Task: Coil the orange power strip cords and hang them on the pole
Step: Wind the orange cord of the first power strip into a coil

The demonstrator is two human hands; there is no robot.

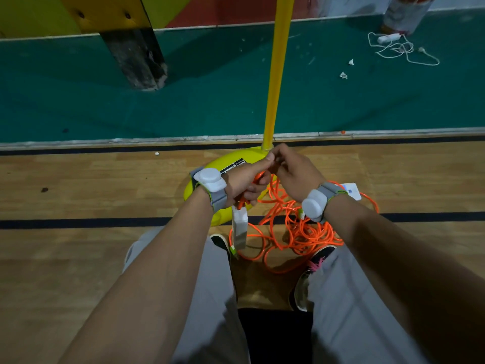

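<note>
A tangled orange cord (296, 232) lies in loose loops on the wooden floor between my feet. My left hand (245, 183) grips a bunch of the cord, and a white power strip (240, 229) dangles from it below my wrist. My right hand (294, 174) meets the left one, its fingers pinching the cord near my left thumb. A second white power strip (350, 190) lies on the floor behind my right wrist. The yellow pole (277, 74) rises from a round yellow base (225, 164) just beyond my hands.
Green flooring lies beyond the wood, with a white power strip and cord (399, 47) at the far right and paper scraps (343, 74). A dark post (136, 56) stands at the back left. My shoes (312, 271) flank the orange pile.
</note>
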